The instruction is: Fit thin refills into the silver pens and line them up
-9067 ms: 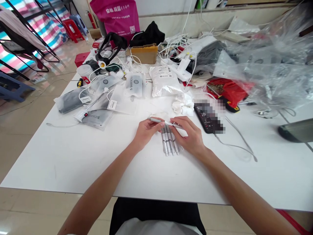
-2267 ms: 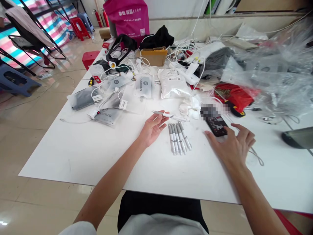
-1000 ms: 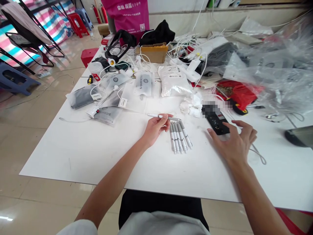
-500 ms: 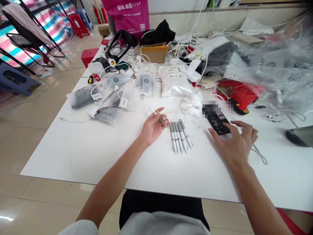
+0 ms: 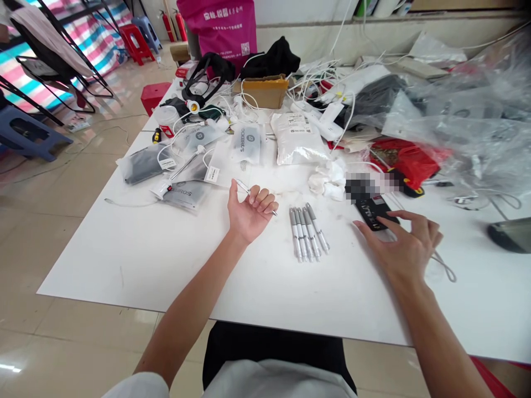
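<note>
White bench, cluttered. Left hand curled loosely on silver pen; right hand open, well apart, just beside black handset. Risk: loose grip drops pen, scattering pen row.

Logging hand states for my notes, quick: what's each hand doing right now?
Left hand: curled, holding a slim silver pen.
Right hand: open, holding nothing.

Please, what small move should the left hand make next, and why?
Probably it should lay the silver pen beside the group of similar pens. The left hand curls around that pen, and the group lies just to its right on the white table.
</note>
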`<state>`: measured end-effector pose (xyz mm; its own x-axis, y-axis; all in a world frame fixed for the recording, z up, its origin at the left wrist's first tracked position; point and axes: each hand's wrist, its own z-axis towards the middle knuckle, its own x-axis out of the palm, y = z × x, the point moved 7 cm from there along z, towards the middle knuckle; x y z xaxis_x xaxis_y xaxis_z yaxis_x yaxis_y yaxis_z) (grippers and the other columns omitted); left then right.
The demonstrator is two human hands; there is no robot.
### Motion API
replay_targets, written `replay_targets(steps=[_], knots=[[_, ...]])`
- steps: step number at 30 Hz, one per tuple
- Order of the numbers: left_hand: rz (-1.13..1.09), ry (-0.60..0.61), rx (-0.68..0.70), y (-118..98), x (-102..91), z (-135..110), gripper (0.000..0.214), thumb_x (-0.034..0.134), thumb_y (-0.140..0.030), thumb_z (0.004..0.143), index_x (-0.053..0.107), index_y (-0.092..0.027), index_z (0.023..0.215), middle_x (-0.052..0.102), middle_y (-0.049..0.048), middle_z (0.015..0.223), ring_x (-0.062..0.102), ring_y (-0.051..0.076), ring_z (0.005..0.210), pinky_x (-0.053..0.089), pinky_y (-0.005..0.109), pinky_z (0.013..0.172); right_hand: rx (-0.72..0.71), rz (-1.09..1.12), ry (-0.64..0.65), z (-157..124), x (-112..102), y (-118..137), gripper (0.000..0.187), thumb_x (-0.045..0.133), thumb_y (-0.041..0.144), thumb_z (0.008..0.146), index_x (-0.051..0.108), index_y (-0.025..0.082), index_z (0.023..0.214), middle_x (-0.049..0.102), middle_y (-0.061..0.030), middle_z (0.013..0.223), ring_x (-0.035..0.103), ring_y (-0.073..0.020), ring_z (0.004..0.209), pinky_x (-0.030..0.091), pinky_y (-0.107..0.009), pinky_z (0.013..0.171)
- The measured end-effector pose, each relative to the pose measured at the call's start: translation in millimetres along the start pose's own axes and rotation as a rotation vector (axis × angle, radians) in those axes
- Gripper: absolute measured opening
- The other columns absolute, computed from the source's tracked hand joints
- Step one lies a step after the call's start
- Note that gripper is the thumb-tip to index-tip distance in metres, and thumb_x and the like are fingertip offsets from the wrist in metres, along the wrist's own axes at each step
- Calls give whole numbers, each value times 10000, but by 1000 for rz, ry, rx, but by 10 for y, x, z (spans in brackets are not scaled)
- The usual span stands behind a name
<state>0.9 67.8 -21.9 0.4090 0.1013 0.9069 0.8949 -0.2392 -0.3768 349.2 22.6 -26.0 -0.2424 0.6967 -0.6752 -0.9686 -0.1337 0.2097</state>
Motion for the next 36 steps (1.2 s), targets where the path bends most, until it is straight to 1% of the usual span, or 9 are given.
replay_targets(steps=[3, 8, 12, 17, 20, 24, 29, 33, 36], knots=[[-35, 56, 9, -15, 40, -11, 668, 453, -740, 981, 352, -213, 582, 308, -8, 615, 291, 120, 567, 335, 326, 581, -6, 9, -31, -7, -5, -20, 392, 832, 578, 810, 798, 232, 990, 713, -111, 1186, 579, -339, 1122, 430, -499, 929], [12, 42, 26, -20, 53, -32, 718, 472, -821, 921, 328, -219, 559, 326, 3, 599, 312, 126, 569, 354, 341, 591, 45, -5, -43, 0, -1, -70, 435, 819, 639, 792, 783, 237, 955, 716, -98, 1142, 590, -306, 1075, 410, -464, 928], [8, 64, 30, -18, 61, -36, 697, 478, -786, 937, 342, -220, 552, 342, 8, 599, 337, 132, 576, 358, 343, 601, 52, 0, -58, 25, -47, -25, 451, 782, 671, 810, 778, 231, 912, 727, -93, 1106, 623, -292, 1034, 411, -434, 918], [-70, 85, 21, -30, 49, -33, 662, 451, -741, 963, 337, -223, 566, 328, 3, 612, 328, 138, 590, 344, 345, 612, 51, -5, -76, 35, -76, -7, 456, 743, 683, 826, 768, 230, 877, 732, -96, 1062, 655, -292, 1014, 420, -420, 907], [-92, 57, 12, -23, 47, -38, 633, 461, -704, 982, 335, -224, 590, 314, -4, 627, 320, 138, 595, 344, 341, 617, 67, -1, -58, 26, -52, -42, 469, 714, 696, 835, 750, 229, 848, 730, -97, 1040, 665, -291, 1000, 416, -423, 909], [-94, -3, 6, 1, 48, -51, 600, 490, -662, 999, 332, -227, 618, 315, -9, 636, 326, 139, 592, 365, 335, 624, 16, 10, -90, 23, -63, -26, 417, 726, 641, 854, 738, 225, 824, 737, -88, 1016, 688, -283, 990, 432, -413, 904], [-123, -12, 32, -10, 9, -43, 593, 492, -647, 1003, 324, -225, 622, 312, -12, 632, 338, 134, 589, 374, 323, 615, 6, 1, -103, 31, -78, -2, 392, 724, 621, 861, 723, 231, 823, 737, -82, 993, 695, -278, 955, 442, -399, 867], [-72, -27, 78, -57, -66, -23, 595, 443, -634, 1019, 328, -223, 605, 315, -3, 627, 312, 139, 597, 354, 332, 621, -19, 21, -76, 44, -107, 122, 354, 720, 576, 876, 721, 224, 904, 738, -118, 1023, 689, -290, 983, 460, -424, 894], [-7, -48, 46, -45, -65, -26, 584, 456, -638, 1013, 352, -228, 610, 329, 4, 641, 312, 152, 611, 351, 343, 633, -51, 170, -59, 112, -192, 382, 281, 709, 486, 907, 716, 210, 960, 730, -135, 1031, 687, -293, 988, 501, -451, 922]])
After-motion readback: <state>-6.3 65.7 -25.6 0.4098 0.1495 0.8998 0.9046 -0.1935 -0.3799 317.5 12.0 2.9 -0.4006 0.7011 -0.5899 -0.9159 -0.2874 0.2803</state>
